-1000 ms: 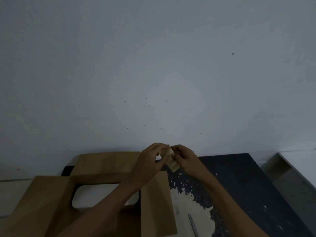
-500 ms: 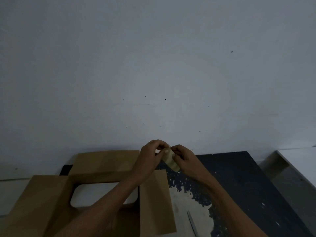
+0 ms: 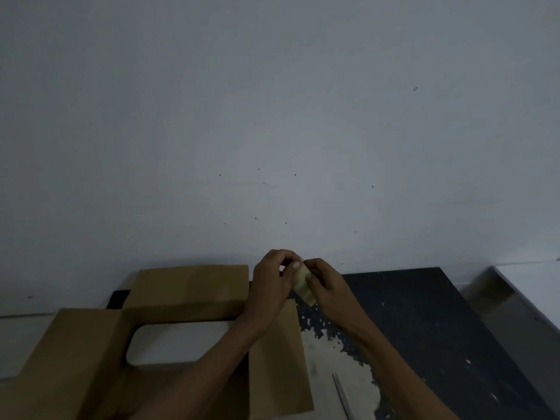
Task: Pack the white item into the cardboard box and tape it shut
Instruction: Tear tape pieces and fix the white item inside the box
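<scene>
An open cardboard box (image 3: 185, 292) stands at the lower left with its flaps spread outward. The white item (image 3: 178, 344) lies flat inside it. Above the box's right flap, my left hand (image 3: 272, 283) and my right hand (image 3: 324, 283) are raised together. Both pinch a small yellowish roll of tape (image 3: 303, 283) between their fingertips. The left thumb and fingers press at the roll's upper end, and the right hand holds its right side. My forearms hide part of the box's inside.
A dark worn table (image 3: 424, 328) with a pale scraped patch lies under the box. A thin metal blade, possibly scissors (image 3: 342, 395), lies on that patch near the bottom edge. A bare wall fills the upper view. A white surface (image 3: 533, 286) sits at the far right.
Both hands stay together on the tape roll, with the fingers shifting slightly at its upper end. The box and the white item have not moved.
</scene>
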A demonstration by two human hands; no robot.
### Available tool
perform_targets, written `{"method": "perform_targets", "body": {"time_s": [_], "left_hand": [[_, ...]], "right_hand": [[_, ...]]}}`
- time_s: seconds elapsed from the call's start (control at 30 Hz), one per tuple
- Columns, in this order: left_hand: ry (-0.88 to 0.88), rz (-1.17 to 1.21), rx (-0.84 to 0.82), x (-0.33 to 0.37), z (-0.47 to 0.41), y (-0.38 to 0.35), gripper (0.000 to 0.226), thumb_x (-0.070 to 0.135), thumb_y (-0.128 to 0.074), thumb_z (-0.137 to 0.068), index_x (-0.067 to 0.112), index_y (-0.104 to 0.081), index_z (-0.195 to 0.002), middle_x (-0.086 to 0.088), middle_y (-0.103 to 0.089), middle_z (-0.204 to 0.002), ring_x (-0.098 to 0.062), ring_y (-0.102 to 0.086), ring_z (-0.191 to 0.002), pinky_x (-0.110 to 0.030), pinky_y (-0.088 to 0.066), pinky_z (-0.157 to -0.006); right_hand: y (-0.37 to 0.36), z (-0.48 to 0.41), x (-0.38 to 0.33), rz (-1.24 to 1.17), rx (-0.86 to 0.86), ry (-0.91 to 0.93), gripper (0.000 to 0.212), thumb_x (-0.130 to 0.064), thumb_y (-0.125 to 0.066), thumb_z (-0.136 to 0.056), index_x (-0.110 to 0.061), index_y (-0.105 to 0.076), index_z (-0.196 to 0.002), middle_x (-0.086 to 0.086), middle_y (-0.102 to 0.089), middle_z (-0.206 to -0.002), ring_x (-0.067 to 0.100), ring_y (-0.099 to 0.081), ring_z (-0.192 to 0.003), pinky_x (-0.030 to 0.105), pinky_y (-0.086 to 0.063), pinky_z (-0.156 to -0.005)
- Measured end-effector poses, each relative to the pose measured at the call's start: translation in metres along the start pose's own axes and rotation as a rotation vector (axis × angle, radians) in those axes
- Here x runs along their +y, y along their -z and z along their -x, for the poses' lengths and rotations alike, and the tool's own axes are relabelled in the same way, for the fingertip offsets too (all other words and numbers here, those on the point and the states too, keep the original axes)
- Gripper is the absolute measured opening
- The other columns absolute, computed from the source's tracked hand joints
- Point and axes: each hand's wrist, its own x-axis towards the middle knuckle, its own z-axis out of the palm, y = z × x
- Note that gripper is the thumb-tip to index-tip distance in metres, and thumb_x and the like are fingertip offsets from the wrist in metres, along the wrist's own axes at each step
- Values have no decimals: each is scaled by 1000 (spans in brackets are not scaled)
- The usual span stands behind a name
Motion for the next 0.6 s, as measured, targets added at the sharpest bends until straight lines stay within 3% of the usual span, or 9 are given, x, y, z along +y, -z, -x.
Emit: {"method": "perform_targets", "body": {"time_s": [0.17, 0.27, 0.37, 0.47, 0.53, 0.6], "left_hand": [[-51, -79, 19, -2, 4, -3, 11, 11, -57, -97, 20, -64, -95, 11, -60, -98, 0, -56, -93, -18, -50, -75], [-80, -83, -35, -4, 10, -9, 14, 7, -53, -98, 18, -61, -93, 11, -55, -99, -2, -55, -95, -21, -51, -79], [-23, -25, -13, -7, 14, -12, 10, 15, -56, -98, 19, -60, -106, 11, -58, -106, -5, -57, -100, -31, -55, -82], [-28, -71, -28, -10, 11, -9, 27, 18, -58, -98, 15, -62, -124, 5, -58, -121, -7, -56, -110, -22, -52, -91], [-134, -150, -45, -6, 12, -6, 27, 19, -58, -97, 12, -65, -122, 3, -58, -121, -5, -55, -110, -15, -47, -93], [-217, -175, -76, -6, 12, -3, 26, 24, -60, -96, 14, -67, -119, 5, -60, -120, -4, -54, -109, -17, -48, -93]], "right_hand": [[-4, 2, 4, -23, 7, -6, 22, -8, -43, -100, -16, -58, -114, -1, -64, -104, 10, -63, -92, 28, -55, -78], [-4, 5, 3, -45, 18, -8, 21, -10, -44, -101, -18, -59, -113, -4, -65, -104, 5, -63, -92, 19, -51, -77], [-3, 5, 2, -68, 1, -15, 20, -12, -43, -102, -17, -60, -113, -3, -66, -102, 6, -63, -91, 17, -50, -75], [0, 7, 1, -69, 1, -30, 20, -11, -43, -101, -16, -60, -112, -2, -65, -101, 5, -62, -88, 16, -49, -72], [3, 7, 0, -109, 19, -64, 20, -9, -42, -101, -13, -60, -107, 2, -64, -98, 4, -61, -83, 15, -49, -68], [5, 7, -2, -188, 44, -127, 20, -9, -41, -100, -8, -60, -100, 8, -63, -94, 5, -58, -78, 15, -48, -66]]}}
